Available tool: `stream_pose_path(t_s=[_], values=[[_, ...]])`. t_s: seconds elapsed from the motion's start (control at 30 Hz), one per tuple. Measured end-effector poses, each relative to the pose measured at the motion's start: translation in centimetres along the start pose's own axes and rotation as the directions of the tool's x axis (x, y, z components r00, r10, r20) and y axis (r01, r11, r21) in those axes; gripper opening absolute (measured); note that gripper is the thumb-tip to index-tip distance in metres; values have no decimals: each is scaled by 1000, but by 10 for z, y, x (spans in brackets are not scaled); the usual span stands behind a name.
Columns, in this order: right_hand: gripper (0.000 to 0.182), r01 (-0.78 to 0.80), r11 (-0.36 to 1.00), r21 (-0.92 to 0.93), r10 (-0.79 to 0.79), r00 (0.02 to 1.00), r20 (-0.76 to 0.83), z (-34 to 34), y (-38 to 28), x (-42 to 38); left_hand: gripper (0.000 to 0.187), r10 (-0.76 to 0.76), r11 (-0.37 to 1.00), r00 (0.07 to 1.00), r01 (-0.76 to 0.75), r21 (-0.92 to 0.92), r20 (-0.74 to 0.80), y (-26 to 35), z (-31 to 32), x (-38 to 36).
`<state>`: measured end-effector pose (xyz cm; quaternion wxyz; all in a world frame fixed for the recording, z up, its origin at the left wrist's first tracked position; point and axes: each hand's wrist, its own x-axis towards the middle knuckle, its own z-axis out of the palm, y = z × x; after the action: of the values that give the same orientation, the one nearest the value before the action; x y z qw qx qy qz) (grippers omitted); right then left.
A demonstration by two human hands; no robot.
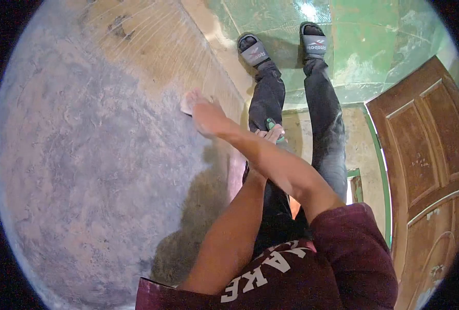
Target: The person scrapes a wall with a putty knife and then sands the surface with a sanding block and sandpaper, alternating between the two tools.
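My right hand (208,114) reaches across to the wall (100,160) on the left. Its fingers press a pale, flat pad (187,107) against the surface; I cannot make out what the pad is. Around it the wall is patchy grey-white, with bare tan, streaked plaster above. My left hand (272,135) is below the right forearm, in front of my dark trouser leg. It is closed around a tool with a green handle (270,123); the rest of the tool is hidden by the fingers. My forearms cross in this view.
Both feet in grey slide sandals (313,45) stand on a worn green tiled floor (361,57). A brown panelled wooden door (420,144) with a green frame (378,150) stands on the right. My shadow (196,206) falls on the wall.
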<state>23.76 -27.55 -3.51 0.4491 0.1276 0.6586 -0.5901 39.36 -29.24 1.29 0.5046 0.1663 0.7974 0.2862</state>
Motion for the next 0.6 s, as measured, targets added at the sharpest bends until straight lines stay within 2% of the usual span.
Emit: stream_pose_path(t_s=[0.03,0.07,0.1,0.13,0.2,0.23,0.27,0.3,0.33,0.37,0.4,0.43,0.47,0.53,0.6], values=[[61,0,1000,-12,0,999,35,-4,0,3,43,12,1000,1000,-12,5,0,3,-3,3],[61,8,1000,-16,-8,1000,21,-4,-3,3,42,-42,999,995,39,38,85,6,-5,7],[62,60,998,-32,-62,996,-57,2,-8,-7,42,-107,993,980,96,75,170,8,-7,9],[62,107,993,-43,-111,986,-128,13,-12,-13,42,-113,992,978,100,81,174,6,-9,6],[62,79,996,-51,-86,988,-131,13,0,2,37,96,993,993,-91,74,-67,5,-7,6],[62,50,997,-65,-58,989,-135,13,6,6,37,96,993,993,-91,71,-70,2,0,2],[62,48,997,-67,-56,989,-134,3,-1,3,38,135,989,980,-124,80,-143,-5,9,-4],[62,3,1000,-23,-4,999,-50,-9,-7,4,38,179,982,959,-162,95,-219,-13,17,-6],[62,-46,999,21,45,998,37,-18,-11,5,38,184,981,958,-166,96,-222,-11,13,-2],[62,-43,999,19,42,998,35,-15,-13,3,39,130,989,985,-120,87,-114,-5,6,2],[62,30,999,40,-28,999,-41,-7,-19,-5,40,68,994,998,-68,84,0,0,-1,2],[62,102,993,53,-95,988,-118,-2,-21,-10,40,64,994,998,-64,85,1,-2,0,-1],[62,104,993,53,-98,989,-115,-5,-18,-6,41,70,993,997,-69,96,-13,-3,2,-2],[62,10,999,-36,-10,1000,-6,-18,-10,1,43,73,992,997,-70,101,-25,1,4,-11],[62,5,999,-54,-3,999,32,-27,-17,-4,41,-117,967,993,120,-226,25,6,2,-11]])
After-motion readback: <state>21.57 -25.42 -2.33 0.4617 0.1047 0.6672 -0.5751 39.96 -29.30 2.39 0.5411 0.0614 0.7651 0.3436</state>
